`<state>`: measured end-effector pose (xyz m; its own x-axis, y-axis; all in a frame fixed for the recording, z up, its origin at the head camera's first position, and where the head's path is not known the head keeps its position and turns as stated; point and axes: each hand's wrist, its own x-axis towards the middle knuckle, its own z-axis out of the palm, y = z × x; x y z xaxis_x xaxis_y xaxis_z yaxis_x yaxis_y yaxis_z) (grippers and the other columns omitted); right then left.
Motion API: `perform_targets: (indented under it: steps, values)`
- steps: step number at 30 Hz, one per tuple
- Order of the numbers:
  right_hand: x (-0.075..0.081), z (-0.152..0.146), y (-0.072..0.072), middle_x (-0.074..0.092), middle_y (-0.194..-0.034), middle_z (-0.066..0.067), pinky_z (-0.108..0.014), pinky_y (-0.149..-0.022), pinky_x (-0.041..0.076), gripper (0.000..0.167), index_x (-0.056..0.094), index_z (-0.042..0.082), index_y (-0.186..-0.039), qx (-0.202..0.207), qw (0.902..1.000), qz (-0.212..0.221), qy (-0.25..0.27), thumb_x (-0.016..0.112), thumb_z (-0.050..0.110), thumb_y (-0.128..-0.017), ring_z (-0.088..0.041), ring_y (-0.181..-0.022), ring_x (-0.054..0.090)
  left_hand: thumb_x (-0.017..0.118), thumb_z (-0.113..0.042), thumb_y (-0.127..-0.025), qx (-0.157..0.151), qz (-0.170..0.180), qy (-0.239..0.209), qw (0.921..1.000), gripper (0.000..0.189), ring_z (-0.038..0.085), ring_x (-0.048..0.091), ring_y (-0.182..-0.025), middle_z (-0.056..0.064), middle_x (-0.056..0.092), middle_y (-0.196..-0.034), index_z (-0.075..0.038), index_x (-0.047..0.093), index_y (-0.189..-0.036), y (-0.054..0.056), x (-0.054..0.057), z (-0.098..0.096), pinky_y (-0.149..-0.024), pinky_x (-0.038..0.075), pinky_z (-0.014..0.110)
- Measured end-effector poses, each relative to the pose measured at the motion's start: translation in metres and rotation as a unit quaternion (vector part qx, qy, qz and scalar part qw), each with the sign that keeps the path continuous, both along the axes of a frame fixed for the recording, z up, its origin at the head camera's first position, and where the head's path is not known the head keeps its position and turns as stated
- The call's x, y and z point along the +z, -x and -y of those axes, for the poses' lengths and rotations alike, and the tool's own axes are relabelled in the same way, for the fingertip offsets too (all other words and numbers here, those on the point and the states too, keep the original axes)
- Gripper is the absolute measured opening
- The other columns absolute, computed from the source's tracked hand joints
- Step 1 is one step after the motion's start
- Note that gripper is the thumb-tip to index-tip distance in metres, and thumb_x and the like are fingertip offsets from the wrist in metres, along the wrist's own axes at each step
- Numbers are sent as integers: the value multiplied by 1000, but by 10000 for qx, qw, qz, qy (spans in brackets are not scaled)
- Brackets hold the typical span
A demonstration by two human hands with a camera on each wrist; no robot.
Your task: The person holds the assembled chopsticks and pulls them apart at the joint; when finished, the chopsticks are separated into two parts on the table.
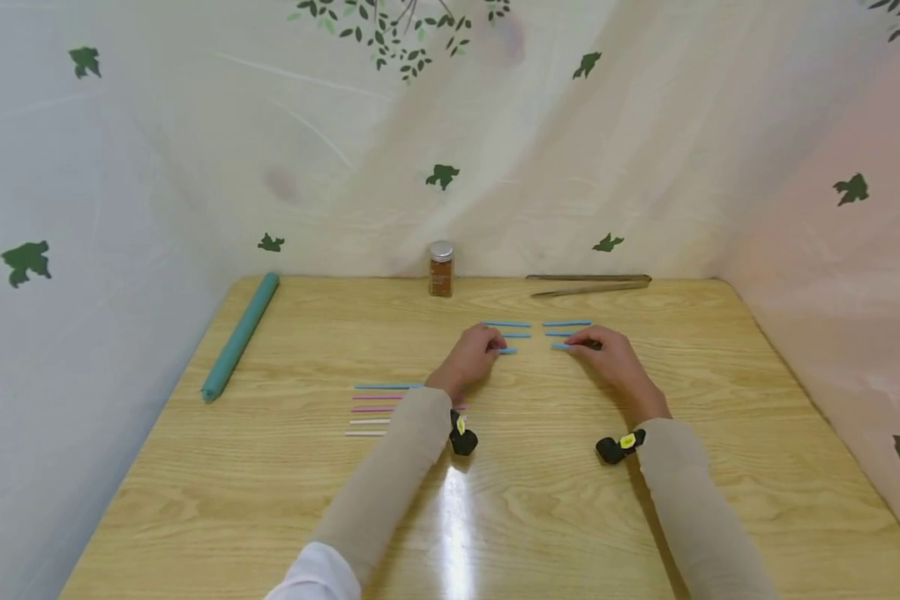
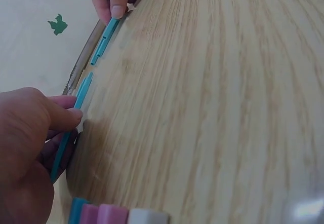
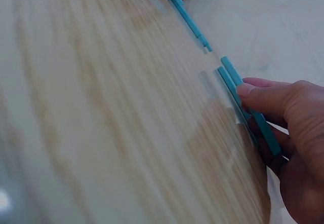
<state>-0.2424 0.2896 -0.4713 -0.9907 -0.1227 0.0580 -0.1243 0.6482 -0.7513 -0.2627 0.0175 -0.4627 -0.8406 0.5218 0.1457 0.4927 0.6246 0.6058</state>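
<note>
My left hand [image 1: 471,360] pinches a slim blue stick [image 1: 507,351] between thumb and fingers, low over the wooden table. Opposite it, my right hand [image 1: 609,357] pinches another blue stick [image 1: 560,346], its inner end pointing toward the left one with a gap between. Just behind each hand lie two more blue sticks, forming a left group [image 1: 506,323] and a right group [image 1: 567,322]. The right wrist view shows the thumb pressed on the held stick [image 3: 266,133], with another close alongside. Beneath my left forearm, blue, pink [image 1: 371,409] and white sticks [image 1: 366,433] lie parallel, partly hidden.
A jar [image 1: 441,271] with a silver lid and reddish-brown contents stands at the table's back edge. Metal tongs [image 1: 592,277] lie at the back right. On the left rests a rolled teal mat [image 1: 242,337]. Patterned curtain [image 1: 442,125] surrounds the wooden table [image 1: 720,358] on three sides.
</note>
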Motion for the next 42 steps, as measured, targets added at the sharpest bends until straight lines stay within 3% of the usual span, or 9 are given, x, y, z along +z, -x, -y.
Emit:
perform_targets:
  steps: [14,21,35,42]
  values:
    - [0,2,0,64,-112,-14,-46,-96,43,16,71,7,-103,126,9994,-335,31,64,16,-92,-31,-108,56,52,0,-95,218,114,429,9988,19,21,57,-103,7,61,-105,-6,68,-103,1,0,-16,-94,45,31]
    - [-1,3,1,64,-110,-14,-46,-94,43,14,73,6,-100,161,9984,-524,-113,66,14,-90,-32,-105,57,50,0,-95,160,297,271,9991,21,21,56,-102,7,59,-106,-6,68,-104,4,-2,-17,-92,46,29]
    - [-2,1,4,64,-108,-15,-47,-92,44,14,74,6,-99,279,9953,-832,-419,68,13,-89,-33,-103,58,50,-1,-96,283,-102,335,9990,22,21,56,-102,6,59,-104,-8,69,-105,2,-6,-21,-94,44,31]
    - [-2,1,5,66,-105,-14,-45,-88,45,13,74,6,-98,270,9940,-912,-539,68,11,-88,-31,-101,58,48,-2,-98,288,-63,478,9984,24,21,54,-104,6,58,-107,-9,68,-109,2,-4,-23,-96,42,32]
